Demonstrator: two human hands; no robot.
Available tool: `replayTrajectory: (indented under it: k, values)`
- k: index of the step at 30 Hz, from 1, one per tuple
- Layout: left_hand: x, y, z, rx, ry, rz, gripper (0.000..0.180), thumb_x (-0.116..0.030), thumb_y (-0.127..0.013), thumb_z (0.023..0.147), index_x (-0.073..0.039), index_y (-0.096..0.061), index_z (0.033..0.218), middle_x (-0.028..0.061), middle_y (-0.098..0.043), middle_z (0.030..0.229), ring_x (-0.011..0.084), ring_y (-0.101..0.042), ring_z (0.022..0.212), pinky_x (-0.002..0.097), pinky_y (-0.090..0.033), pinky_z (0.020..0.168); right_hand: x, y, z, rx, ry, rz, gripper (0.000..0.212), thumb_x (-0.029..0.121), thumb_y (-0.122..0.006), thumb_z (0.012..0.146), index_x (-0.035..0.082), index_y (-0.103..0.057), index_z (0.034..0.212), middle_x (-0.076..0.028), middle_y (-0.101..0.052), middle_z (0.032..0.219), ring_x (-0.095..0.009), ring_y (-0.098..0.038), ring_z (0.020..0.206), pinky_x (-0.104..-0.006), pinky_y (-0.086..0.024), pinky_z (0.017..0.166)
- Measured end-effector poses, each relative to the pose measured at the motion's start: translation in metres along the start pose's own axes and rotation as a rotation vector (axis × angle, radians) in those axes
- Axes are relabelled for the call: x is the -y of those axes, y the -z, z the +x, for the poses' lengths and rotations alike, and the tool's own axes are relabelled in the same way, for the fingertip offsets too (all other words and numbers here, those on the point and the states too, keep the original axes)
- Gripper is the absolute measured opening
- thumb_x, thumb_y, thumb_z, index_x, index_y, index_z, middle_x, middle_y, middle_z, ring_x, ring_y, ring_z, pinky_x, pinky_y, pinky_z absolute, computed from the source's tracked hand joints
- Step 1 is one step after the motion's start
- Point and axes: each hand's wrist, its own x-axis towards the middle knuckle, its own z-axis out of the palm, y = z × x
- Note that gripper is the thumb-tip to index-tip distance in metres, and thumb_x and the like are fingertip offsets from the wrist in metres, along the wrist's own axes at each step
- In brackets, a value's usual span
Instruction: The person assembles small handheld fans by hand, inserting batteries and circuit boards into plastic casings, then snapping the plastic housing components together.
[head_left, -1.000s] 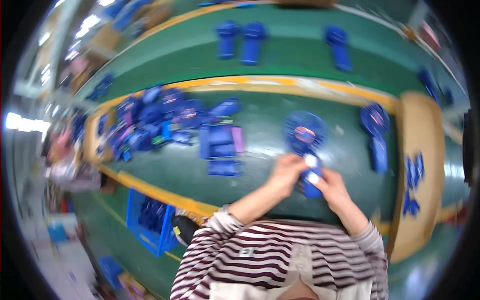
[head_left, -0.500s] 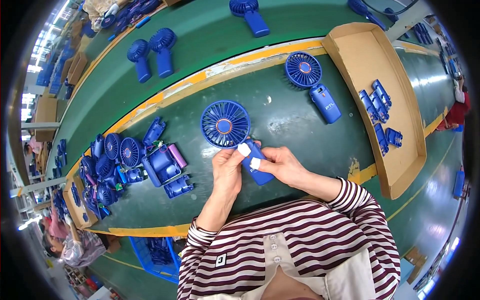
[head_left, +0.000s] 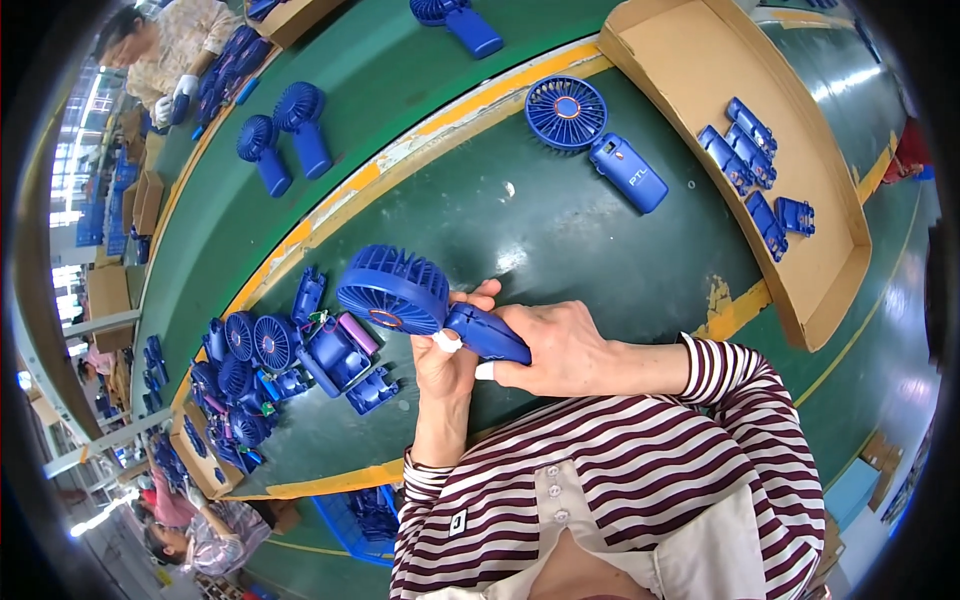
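A blue handheld fan (head_left: 394, 290) is tilted on its side between my hands, above the green work surface. My left hand (head_left: 447, 362) is closed around the neck of the fan, just under its round head. Around the handle my right hand (head_left: 558, 348) is wrapped, its thumb pressed along the lower side. White coverings show on both thumbs. Left of my hands lie an opened blue handle shell (head_left: 338, 356) with a purple battery cell (head_left: 358, 334) and a loose shell piece (head_left: 373, 391).
Several fan heads and parts (head_left: 236, 377) are heaped at the left by a small carton (head_left: 203, 452). Another fan (head_left: 628, 172) lies beyond my hands. A shallow cardboard tray (head_left: 690, 75) with shell halves stands right. Fans (head_left: 300, 128) rest on the far green belt; co-workers sit at left.
The fan has turned from facing up to lying on its side and moved lower left. My right hand has shifted from pinching the handle's face to wrapping round it. The view has swung.
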Motion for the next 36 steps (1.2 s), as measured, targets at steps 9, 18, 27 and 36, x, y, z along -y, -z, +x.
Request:
replayTrajectory:
  k: [9, 18, 27, 36]
  values:
    - [-0.002, -0.013, -0.005, -0.13, 0.008, 0.006, 0.037, -0.016, -0.067, 0.074, 0.001, -0.056, 0.105, 0.0199, -0.061, 0.097, 0.0349, -0.057, 0.096, 0.0474, -0.04, 0.091, -0.009, -0.001, -0.003, 0.11, -0.054, 0.023, 0.042, 0.038, -0.06, 0.076, 0.0, -0.045, 0.067, -0.015, -0.053, 0.053, -0.031, -0.054, 0.045, -0.0399, -0.043, 0.045]
    - [-0.004, -0.014, -0.004, -0.241, 0.095, 0.125, 0.032, -0.014, -0.062, 0.078, 0.004, -0.055, 0.103, 0.0219, -0.061, 0.095, 0.0281, -0.059, 0.092, 0.0353, -0.049, 0.08, -0.018, -0.006, 0.0, 0.209, -0.28, 0.29, 0.041, 0.04, -0.062, 0.074, 0.001, -0.05, 0.071, -0.014, -0.054, 0.054, -0.03, -0.056, 0.05, -0.0381, -0.044, 0.049]
    - [0.002, -0.009, 0.003, -0.414, 0.343, 0.147, 0.03, -0.019, -0.053, 0.083, 0.006, -0.053, 0.101, 0.0212, -0.06, 0.097, 0.0295, -0.06, 0.09, 0.0395, -0.05, 0.08, -0.018, -0.01, 0.011, 0.408, -0.766, 0.856, 0.031, 0.025, -0.058, 0.083, -0.002, -0.054, 0.096, -0.01, -0.06, 0.077, -0.015, -0.06, 0.066, -0.0237, -0.049, 0.055]
    - [0.002, -0.002, 0.002, -0.464, 0.409, 0.178, 0.025, -0.015, -0.051, 0.084, 0.008, -0.056, 0.093, 0.02, -0.061, 0.094, 0.0258, -0.061, 0.083, 0.0361, -0.049, 0.077, -0.016, -0.015, 0.01, 0.411, -0.82, 0.873, 0.041, 0.036, -0.054, 0.082, -0.003, -0.052, 0.096, -0.009, -0.058, 0.072, -0.014, -0.059, 0.06, -0.0228, -0.046, 0.048]
